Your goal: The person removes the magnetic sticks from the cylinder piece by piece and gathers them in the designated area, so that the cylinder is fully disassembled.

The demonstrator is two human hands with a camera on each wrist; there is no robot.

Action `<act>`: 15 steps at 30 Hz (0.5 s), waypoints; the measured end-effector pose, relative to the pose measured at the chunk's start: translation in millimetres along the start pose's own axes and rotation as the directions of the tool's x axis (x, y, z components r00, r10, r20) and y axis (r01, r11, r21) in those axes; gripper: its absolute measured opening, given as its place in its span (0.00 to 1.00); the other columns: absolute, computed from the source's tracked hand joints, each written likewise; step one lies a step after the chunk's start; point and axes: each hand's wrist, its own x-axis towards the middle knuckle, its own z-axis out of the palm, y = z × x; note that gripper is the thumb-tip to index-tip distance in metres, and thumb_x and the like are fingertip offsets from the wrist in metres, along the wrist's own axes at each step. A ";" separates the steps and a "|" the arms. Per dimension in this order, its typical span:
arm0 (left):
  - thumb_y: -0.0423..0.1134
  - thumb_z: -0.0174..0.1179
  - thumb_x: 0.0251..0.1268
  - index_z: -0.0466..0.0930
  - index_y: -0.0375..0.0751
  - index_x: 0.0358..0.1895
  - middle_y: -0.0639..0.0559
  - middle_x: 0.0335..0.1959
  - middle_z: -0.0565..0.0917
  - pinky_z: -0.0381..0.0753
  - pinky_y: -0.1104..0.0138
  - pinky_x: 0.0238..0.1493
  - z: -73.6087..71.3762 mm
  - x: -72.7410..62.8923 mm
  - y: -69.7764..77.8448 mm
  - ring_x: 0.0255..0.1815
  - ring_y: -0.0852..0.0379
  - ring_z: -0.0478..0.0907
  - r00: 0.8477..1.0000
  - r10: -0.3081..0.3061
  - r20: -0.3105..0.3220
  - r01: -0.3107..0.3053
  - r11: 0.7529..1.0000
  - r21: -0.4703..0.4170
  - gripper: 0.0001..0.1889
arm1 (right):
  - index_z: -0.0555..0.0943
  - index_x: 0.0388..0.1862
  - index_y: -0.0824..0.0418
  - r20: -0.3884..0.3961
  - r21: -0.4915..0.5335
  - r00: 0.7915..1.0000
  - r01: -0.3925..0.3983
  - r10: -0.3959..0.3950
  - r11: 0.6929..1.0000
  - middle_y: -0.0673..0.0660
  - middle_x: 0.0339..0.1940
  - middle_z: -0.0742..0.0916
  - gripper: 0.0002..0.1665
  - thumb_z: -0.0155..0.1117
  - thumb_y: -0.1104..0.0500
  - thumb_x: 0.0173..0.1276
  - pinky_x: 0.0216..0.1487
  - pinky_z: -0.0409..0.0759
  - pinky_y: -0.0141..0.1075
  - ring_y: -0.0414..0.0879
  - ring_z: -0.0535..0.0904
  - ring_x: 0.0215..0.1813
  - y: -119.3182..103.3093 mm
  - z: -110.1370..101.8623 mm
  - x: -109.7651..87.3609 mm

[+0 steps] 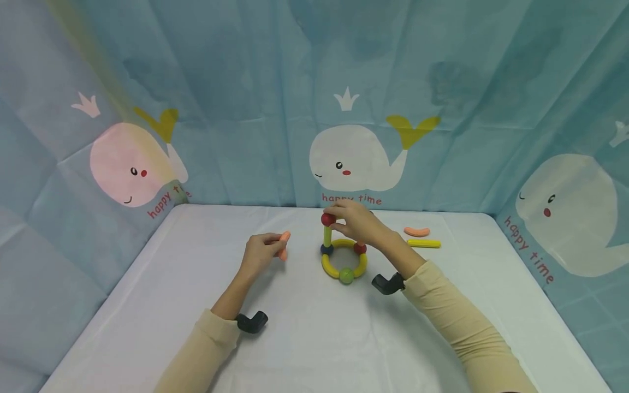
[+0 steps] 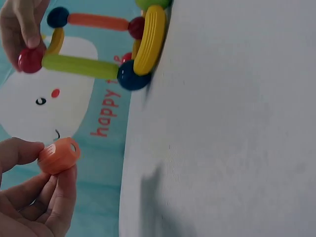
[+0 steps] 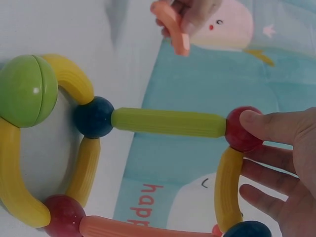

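My left hand [image 1: 259,254] pinches a curved orange stick [image 2: 60,156] between thumb and fingers, above the table left of a ball-and-stick frame. The frame's base is a ring of curved yellow sticks [image 3: 10,170] joined by balls, among them a green ball [image 1: 346,275] and a blue ball [image 3: 94,117]. From that blue ball a light-green stick [image 3: 170,122] stands upright, topped by a red ball [image 3: 242,128]. My right hand [image 1: 361,221] grips this top red ball, thumb on its near side. A yellow curved stick [image 3: 228,185] links it to another upper blue ball [image 2: 58,17].
Right of the frame, another curved orange stick [image 1: 416,232] and a straight yellow stick [image 1: 424,243] lie on the white-covered table [image 1: 314,338]. A blue curtain [image 1: 245,109] printed with whales stands behind the table and along its sides.
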 end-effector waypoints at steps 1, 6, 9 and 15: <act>0.42 0.61 0.65 0.81 0.37 0.56 0.42 0.47 0.87 0.82 0.63 0.46 -3.4 0.8 -2.3 0.41 0.54 0.85 1.000 -0.020 0.007 0.020 1.000 0.013 0.19 | 0.82 0.55 0.60 -0.002 0.001 1.000 0.003 -0.003 1.000 0.57 0.50 0.85 0.20 0.69 0.61 0.64 0.54 0.83 0.41 0.50 0.80 0.52 0.0 -0.1 -0.1; 0.43 0.61 0.66 0.80 0.34 0.57 0.39 0.50 0.85 0.81 0.65 0.44 -19.1 7.3 -12.5 0.40 0.56 0.84 0.996 -0.073 0.044 0.070 0.995 0.066 0.21 | 0.82 0.55 0.61 -0.012 -0.003 1.000 0.008 -0.008 1.000 0.57 0.49 0.85 0.20 0.69 0.61 0.64 0.53 0.82 0.41 0.50 0.80 0.52 -0.5 -1.6 0.1; 0.43 0.61 0.65 0.80 0.32 0.56 0.38 0.50 0.84 0.80 0.66 0.43 -28.5 11.0 -18.1 0.40 0.56 0.83 0.993 -0.096 0.066 0.089 0.991 0.098 0.21 | 0.82 0.55 0.60 -0.012 -0.005 1.000 0.012 -0.012 1.000 0.57 0.49 0.86 0.20 0.69 0.61 0.63 0.53 0.82 0.42 0.51 0.79 0.52 -1.4 -2.1 0.1; 0.41 0.61 0.65 0.79 0.28 0.56 0.36 0.51 0.83 0.81 0.70 0.40 -47.7 16.5 -31.9 0.37 0.59 0.82 0.985 -0.151 0.086 0.138 0.980 0.142 0.22 | 0.82 0.56 0.60 -0.007 -0.012 1.000 0.008 -0.008 1.000 0.56 0.50 0.86 0.21 0.70 0.60 0.63 0.53 0.82 0.41 0.50 0.79 0.52 -1.0 0.0 -0.5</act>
